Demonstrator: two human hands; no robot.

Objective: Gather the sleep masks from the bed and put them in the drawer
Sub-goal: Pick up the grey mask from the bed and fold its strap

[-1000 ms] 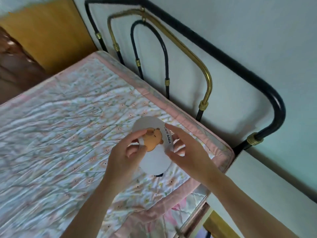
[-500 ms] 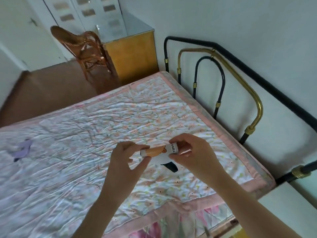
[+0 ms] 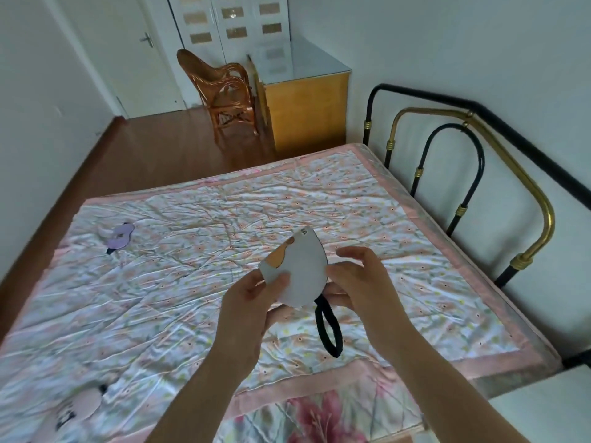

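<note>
I hold a white sleep mask (image 3: 303, 273) with an orange cartoon animal, folded, above the bed (image 3: 351, 203). My left hand (image 3: 252, 302) pinches its left edge and my right hand (image 3: 358, 279) grips its right side from behind. Its black elastic strap (image 3: 327, 327) hangs down in a loop. A purple sleep mask (image 3: 120, 239) lies on the quilt at the far left. A pink sleep mask (image 3: 81, 407) with a black strap lies near the bottom left corner.
A black and brass metal headboard (image 3: 479, 174) runs along the right side. A white surface (image 3: 543, 417) sits at the bottom right. Beyond the bed stand a wicker chair (image 3: 220, 91) and a yellow cabinet (image 3: 307, 107) on a wooden floor.
The mask has been lifted off the quilt and turned so its white back faces me, with the strap now dangling. My view has swung left and up, showing more of the room.
</note>
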